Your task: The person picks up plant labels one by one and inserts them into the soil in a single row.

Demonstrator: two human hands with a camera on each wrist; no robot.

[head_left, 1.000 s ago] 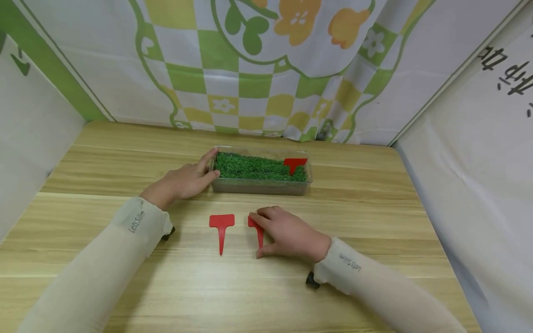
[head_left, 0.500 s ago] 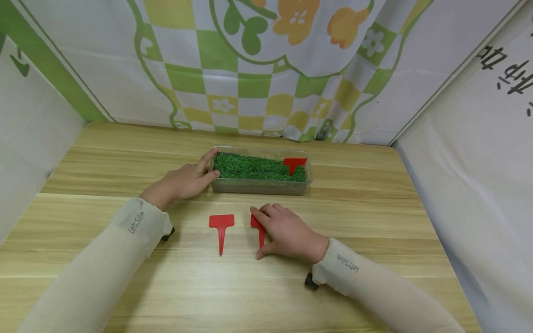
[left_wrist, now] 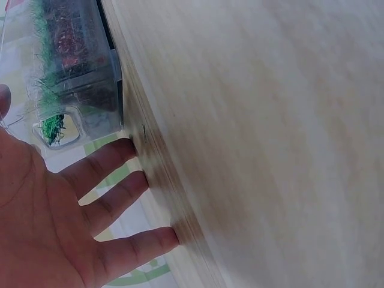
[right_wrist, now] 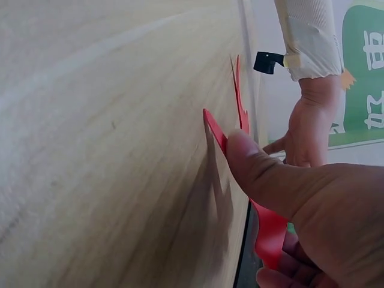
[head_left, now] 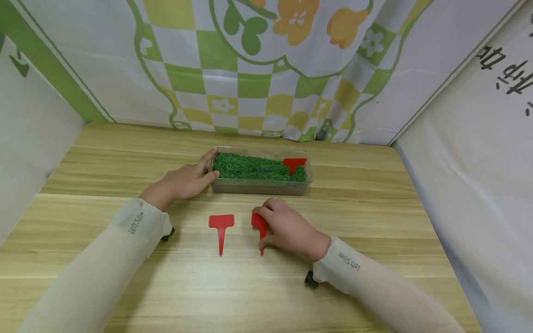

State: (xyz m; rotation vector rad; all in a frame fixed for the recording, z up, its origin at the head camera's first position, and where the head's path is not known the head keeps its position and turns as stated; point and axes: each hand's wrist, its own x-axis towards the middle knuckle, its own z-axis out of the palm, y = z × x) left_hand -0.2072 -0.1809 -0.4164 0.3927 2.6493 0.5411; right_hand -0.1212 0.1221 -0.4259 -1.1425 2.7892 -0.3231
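- We see a table [head_left: 250, 296] of pale wood grain, its far corners rounded.
- Near its far edge we find a clear tub [head_left: 260, 187].
- Nearer us, left of the middle, we see a red tag [head_left: 221, 221] lying with its tip toward us.

The box [head_left: 260, 187] stands on the table [head_left: 187, 291], with the curtain [head_left: 250, 83] behind it. Grass [head_left: 250, 166] lies in the box, and a first marker [head_left: 294, 163] stands in it at the box's right end. The left hand [head_left: 187, 180] touches the box's left end. Before that end, a second marker [head_left: 221, 222] lies on the table. Before the box's middle is a third marker [head_left: 259, 223], in the right hand [head_left: 289, 230].
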